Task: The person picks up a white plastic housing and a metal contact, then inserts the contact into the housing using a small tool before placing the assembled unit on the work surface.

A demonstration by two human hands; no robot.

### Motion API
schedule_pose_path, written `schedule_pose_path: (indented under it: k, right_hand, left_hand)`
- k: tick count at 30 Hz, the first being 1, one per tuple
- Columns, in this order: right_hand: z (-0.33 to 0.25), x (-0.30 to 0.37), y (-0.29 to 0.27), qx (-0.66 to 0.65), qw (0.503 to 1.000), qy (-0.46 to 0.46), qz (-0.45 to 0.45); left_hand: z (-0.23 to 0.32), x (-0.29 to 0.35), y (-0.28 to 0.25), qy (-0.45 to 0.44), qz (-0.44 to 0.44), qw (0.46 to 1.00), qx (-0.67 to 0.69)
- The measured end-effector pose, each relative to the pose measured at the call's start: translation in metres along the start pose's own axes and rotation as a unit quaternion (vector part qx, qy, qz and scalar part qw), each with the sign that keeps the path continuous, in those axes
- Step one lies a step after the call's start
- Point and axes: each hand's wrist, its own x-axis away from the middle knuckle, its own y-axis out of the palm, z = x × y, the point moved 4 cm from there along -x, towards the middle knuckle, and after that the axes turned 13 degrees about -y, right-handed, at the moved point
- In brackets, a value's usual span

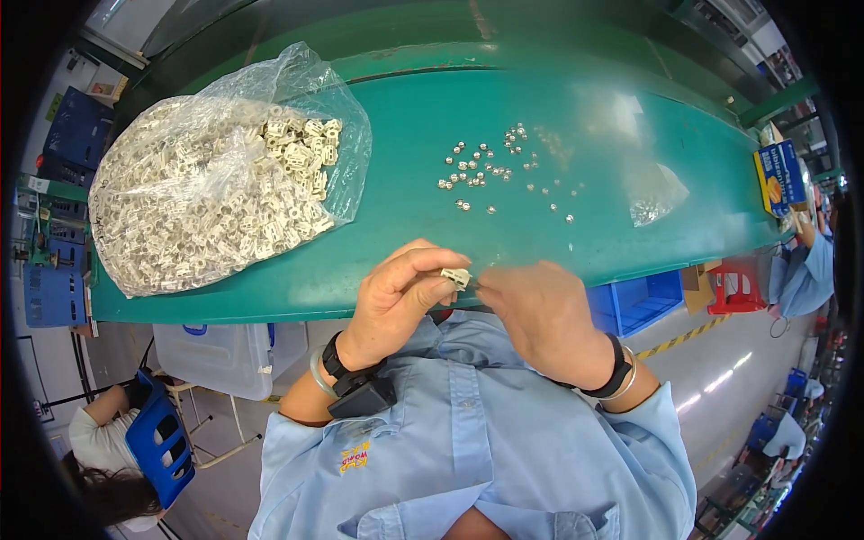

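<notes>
My left hand [396, 292] pinches a small cream plastic part [457, 276] between thumb and fingertips, just off the near edge of the green table [540, 243]. My right hand [540, 310] meets it from the right, fingertips closed against the same part; what they hold is hidden. A clear plastic bag [216, 171], open at its right end, lies on the table's left side, full of several cream plastic parts. Small silver metal pieces [490, 166] are scattered on the table beyond my hands.
A small clear bag [657, 193] lies at the table's right. A blue-and-yellow box [778, 175] stands at the far right edge. Blue bins [634, 301] and a red stool [736, 288] sit under the table. Other people sit at lower left [108, 450] and right [805, 270].
</notes>
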Motion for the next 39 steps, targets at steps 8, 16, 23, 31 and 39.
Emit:
schedule_pose_path:
  k: [8, 16, 23, 31, 39]
  right_hand:
    - [0.008, -0.005, 0.015, -0.056, 0.995, 0.059, 0.049]
    - [0.004, -0.017, -0.02, 0.016, 0.996, -0.005, 0.087]
    - [0.003, -0.012, -0.02, 0.007, 0.996, -0.023, 0.088]
    - [0.001, -0.012, -0.018, 0.016, 0.997, -0.03, 0.075]
    - [-0.001, -0.012, -0.019, 0.03, 0.998, -0.026, 0.056]
  left_hand:
    - [-0.012, -0.006, 0.002, 0.0, 0.062, 0.997, 0.041]
    - [-0.026, -0.013, -0.01, -0.054, -0.042, 0.938, 0.34]
    - [-0.031, -0.009, -0.007, -0.097, -0.086, 0.905, 0.405]
    - [-0.035, -0.005, -0.005, -0.107, -0.081, 0.909, 0.395]
    - [-0.036, -0.006, -0.006, -0.099, -0.097, 0.911, 0.388]
